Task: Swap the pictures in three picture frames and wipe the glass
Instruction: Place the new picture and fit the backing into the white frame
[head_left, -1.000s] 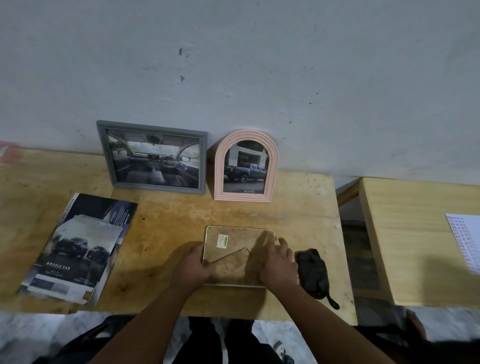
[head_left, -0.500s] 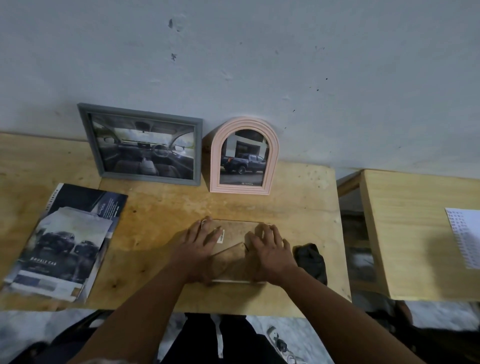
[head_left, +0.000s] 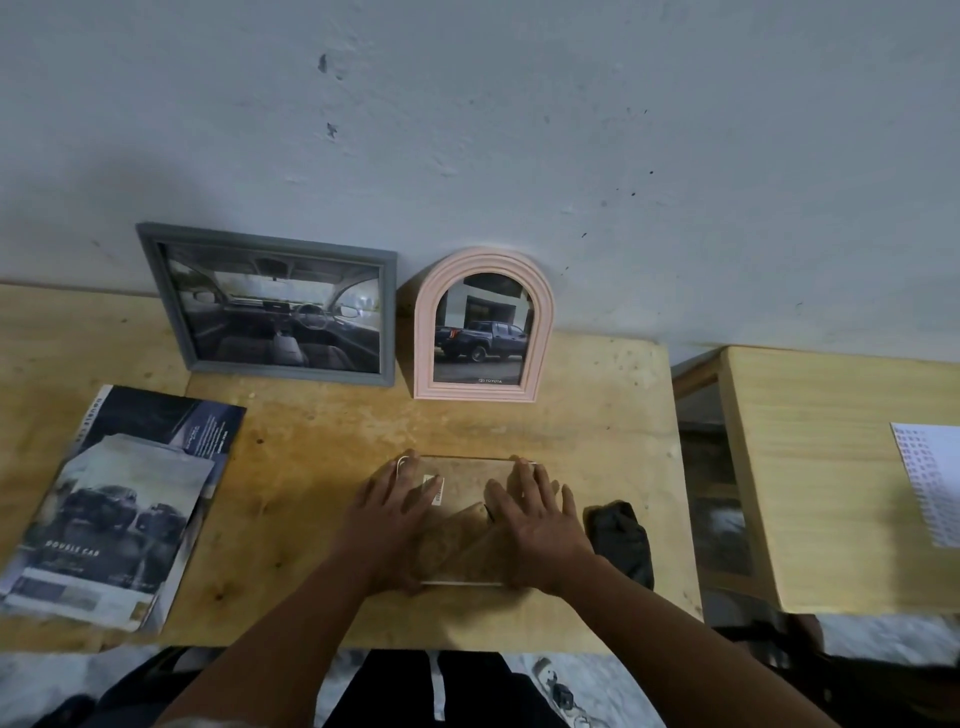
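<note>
Wooden table (head_left: 311, 431) against a pale wall. Both hands press flat, fingers straight: left hand (head_left: 392, 525), right hand (head_left: 535, 525), on a face-down frame (head_left: 467, 499) beneath them. It looks light, stiff and breakable; hold its edges. Its long side probably runs left-right. Beyond stand a grey frame (head_left: 270, 306) and pink frame (head_left: 483, 327).

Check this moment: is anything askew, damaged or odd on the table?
Nothing is damaged or spilled. The third frame lies face down under the left hand and right hand, unlike the grey frame and pink arched frame leaning on the wall.
</note>
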